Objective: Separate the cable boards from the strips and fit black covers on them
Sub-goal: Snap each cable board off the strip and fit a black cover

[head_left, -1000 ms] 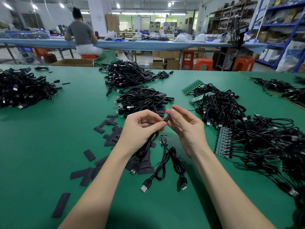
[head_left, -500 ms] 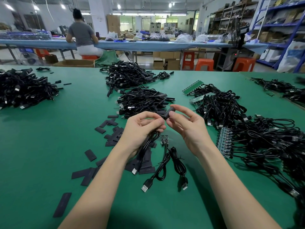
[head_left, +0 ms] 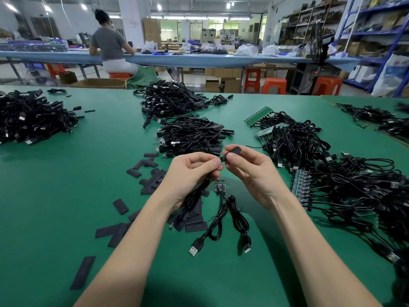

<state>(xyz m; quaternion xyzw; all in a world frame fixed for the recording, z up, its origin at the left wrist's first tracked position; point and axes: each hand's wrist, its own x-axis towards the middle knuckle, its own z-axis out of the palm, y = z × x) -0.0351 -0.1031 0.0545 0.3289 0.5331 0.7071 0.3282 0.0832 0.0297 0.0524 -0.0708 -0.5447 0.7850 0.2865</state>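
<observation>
Green table (head_left: 55, 196), nearest first. At 6 o'clock, two loose cables (head_left: 223, 222) are laid, their small boards (head_left: 220, 186) side by side. At centre, a cable (head_left: 194, 198) is gripped in the curled left hand (head_left: 190, 173); a black cover (head_left: 232, 152) is pinched between thumb and fingers of the right hand (head_left: 250, 173), touching the cable's end. Flat covers (head_left: 152, 178) are scattered at 9 o'clock. Board strips (head_left: 298, 189) with cables are found at 3 o'clock. A covered-cable pile (head_left: 190, 136) is heaped at 12 o'clock.

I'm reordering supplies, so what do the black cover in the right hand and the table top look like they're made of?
Black cover: seemingly thin matte plastic or rubbery sleeving, dull and without glare; the loose ones on the table lie flat. Table top: apparently a green rubber or vinyl mat, smooth with a soft, diffuse sheen. Neither is certain from looks alone.
</observation>
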